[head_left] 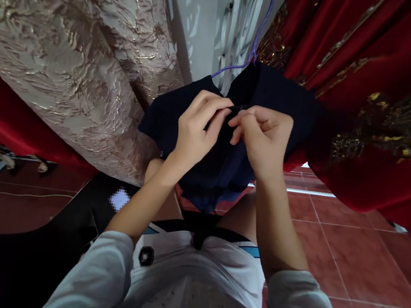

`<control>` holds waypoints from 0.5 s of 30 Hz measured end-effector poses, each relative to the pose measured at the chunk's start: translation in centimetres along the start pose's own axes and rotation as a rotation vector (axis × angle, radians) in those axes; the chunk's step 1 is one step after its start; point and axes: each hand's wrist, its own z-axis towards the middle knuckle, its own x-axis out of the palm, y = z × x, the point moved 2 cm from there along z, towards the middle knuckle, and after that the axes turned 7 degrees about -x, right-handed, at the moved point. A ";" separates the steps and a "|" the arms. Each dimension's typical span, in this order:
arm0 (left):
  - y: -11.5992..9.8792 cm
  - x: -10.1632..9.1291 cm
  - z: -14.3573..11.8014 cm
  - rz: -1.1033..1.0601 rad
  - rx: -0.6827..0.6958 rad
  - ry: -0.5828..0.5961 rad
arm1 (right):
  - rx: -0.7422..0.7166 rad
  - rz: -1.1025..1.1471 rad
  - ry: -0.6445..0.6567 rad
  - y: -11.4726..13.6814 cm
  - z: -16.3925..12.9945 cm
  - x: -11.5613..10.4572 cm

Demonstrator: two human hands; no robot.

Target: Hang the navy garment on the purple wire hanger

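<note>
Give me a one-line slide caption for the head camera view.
Both hands, left hand and right hand, pinch the top of a navy garment on a purple hanger.

hands point(233, 127): 2 | navy garment point(222, 172): 1 | purple hanger point(256, 41): 1 | red embroidered drapes point(388, 100): 1 | beige brocade curtains point(70, 42): 1

Red curtain point(388, 100), beige brocade point(61, 46), tiled floor point(350, 252).

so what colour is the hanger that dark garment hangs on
Purple hanger, seen in the head view above the navy garment.
</note>
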 end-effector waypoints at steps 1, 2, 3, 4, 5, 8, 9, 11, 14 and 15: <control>0.1 0.0 0.0 0.037 0.012 0.013 | 0.000 -0.010 -0.016 -0.6 -0.3 0.2; 0.2 0.1 -0.1 0.074 0.018 0.026 | 0.000 -0.022 -0.035 -1.3 -0.6 0.4; 0.4 0.2 -0.4 0.109 0.016 0.041 | 0.004 -0.034 -0.052 -2.0 -0.8 0.6; 0.4 0.3 -0.7 0.137 0.004 0.052 | 0.011 -0.041 -0.068 -2.6 -0.9 0.9; 0.4 0.3 -0.9 0.147 -0.015 0.056 | 0.024 -0.045 -0.079 -3.2 -1.0 1.1; -0.4 -0.4 -1.2 0.038 -0.129 -0.005 | 0.099 -0.041 0.007 -4.6 -0.8 1.7; -0.7 -1.0 -1.0 -0.020 -0.173 -0.060 | 0.138 -0.043 0.071 -5.0 -0.9 1.9; -0.8 -2.8 -0.1 -0.087 -0.219 -0.208 | 0.229 -0.060 0.178 -5.9 -1.6 2.0; 1.9 -6.1 1.6 -0.006 -0.143 -0.418 | 0.346 -0.061 0.196 -7.0 -3.6 2.1; 3.6 -7.0 2.0 0.022 -0.138 -0.438 | 0.363 -0.045 0.189 -7.1 -4.3 2.2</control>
